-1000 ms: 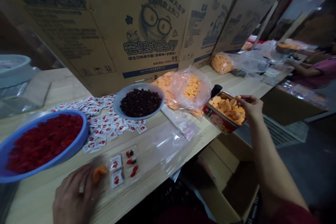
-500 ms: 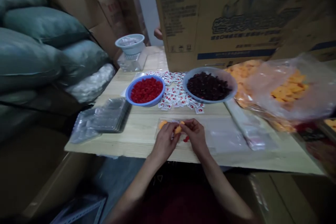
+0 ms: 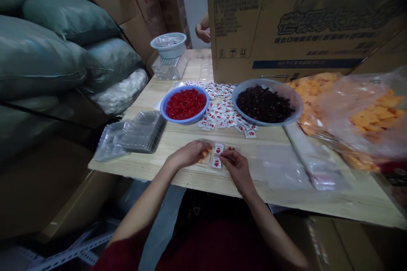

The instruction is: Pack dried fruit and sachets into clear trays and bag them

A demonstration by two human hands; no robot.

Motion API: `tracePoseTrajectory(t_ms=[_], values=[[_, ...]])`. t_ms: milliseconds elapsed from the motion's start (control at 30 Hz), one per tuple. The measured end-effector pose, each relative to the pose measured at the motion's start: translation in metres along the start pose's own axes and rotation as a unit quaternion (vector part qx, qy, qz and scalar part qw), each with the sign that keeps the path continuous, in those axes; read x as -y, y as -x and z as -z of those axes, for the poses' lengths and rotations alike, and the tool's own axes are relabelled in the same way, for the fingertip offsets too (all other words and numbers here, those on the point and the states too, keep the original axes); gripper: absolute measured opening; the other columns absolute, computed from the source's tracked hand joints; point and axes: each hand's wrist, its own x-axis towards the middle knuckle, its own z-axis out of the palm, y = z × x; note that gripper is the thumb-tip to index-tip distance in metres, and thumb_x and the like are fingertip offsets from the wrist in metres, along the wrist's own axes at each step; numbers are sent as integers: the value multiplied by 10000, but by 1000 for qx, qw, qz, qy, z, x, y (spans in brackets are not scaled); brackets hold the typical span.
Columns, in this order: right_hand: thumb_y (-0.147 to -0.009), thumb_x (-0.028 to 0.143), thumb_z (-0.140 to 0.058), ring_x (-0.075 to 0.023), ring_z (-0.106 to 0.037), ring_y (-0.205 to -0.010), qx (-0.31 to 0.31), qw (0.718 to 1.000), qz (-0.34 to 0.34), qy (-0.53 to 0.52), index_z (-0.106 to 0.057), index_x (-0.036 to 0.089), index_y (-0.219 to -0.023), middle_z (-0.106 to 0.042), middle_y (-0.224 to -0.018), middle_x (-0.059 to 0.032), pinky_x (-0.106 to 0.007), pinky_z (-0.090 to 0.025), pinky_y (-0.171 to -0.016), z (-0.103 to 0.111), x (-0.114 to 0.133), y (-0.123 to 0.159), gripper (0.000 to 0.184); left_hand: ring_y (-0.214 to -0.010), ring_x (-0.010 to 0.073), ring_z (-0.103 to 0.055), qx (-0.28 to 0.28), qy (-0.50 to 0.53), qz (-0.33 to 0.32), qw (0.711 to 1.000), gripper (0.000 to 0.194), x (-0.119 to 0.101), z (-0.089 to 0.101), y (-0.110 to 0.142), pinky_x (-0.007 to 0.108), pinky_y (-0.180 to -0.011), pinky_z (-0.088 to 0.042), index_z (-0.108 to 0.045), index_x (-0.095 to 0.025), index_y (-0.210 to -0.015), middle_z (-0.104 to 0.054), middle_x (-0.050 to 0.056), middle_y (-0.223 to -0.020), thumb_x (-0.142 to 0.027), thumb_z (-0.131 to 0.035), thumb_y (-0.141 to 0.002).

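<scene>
A shallow clear plastic tray [image 3: 206,164] lies on the table in front of me. Two small white sachets [image 3: 217,162] with red prints sit in its middle, one behind the other. At the tray's left end, my left hand [image 3: 190,153] has its fingers curled onto orange dried fruit pieces [image 3: 204,155], partly covering them. My right hand [image 3: 237,168] is at the right side, thumb and fingertips pinched together beside the sachets; anything between them is too small to make out. Behind those fingers a bit of red shows in the tray, mostly hidden.
Behind the tray stand a blue bowl of red dried fruit [image 3: 185,105] and a bowl of dark dried fruit [image 3: 265,104], with loose sachets [image 3: 222,110] between. Stacked clear trays [image 3: 143,131] lie left; plastic bags [image 3: 286,167] and bagged orange fruit [image 3: 375,114] right. Another person's hand [image 3: 203,29] shows beside a carton [image 3: 241,17].
My hands were together over the tray, around an orange piece. They have parted: the left moved to the tray's left end with orange pieces, the right stays right. Both sachets now show.
</scene>
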Motion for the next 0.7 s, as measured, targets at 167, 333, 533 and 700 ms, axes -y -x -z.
tracePoseTrajectory(t_ms=[167, 333, 533, 700], values=[[-815, 367, -730, -190, -644, -800, 8, 999, 18, 32, -701, 219, -859, -688, -844, -23, -320, -525, -765, 1, 1, 3, 157, -867, 203, -630, -37, -33, 5, 999, 309, 5, -19, -15, 302, -781, -488, -628, -185, -1047, -652, 65, -966, -61, -576, -768], [-879, 279, -618, -220, -635, -881, 36, 983, 123, 132, -688, 234, -871, -672, -911, -49, -371, -530, -826, -8, -4, -5, 83, -970, 233, -592, -133, -31, 23, 990, 127, 10, -38, -2, 361, -875, -483, -621, -186, -883, -621, 79, -970, -91, -604, -801], [-914, 108, -500, -259, -591, -1004, 148, 906, 228, 323, -705, 224, -932, -678, -1028, -99, -437, -487, -909, -30, -14, -22, 236, -953, 202, -616, -156, -5, 39, 987, 193, 5, -51, 20, 322, -832, -493, -618, -189, -1042, -653, 72, -1023, -107, -538, -886], [-907, 98, -524, -277, -554, -943, 187, 857, 257, 405, -696, 235, -845, -676, -915, -93, -447, -488, -854, -31, -17, -30, 228, -985, 250, -589, -182, -67, 82, 978, 96, 3, -49, 31, 401, -889, -460, -658, -198, -947, -679, 82, -982, -164, -615, -869]])
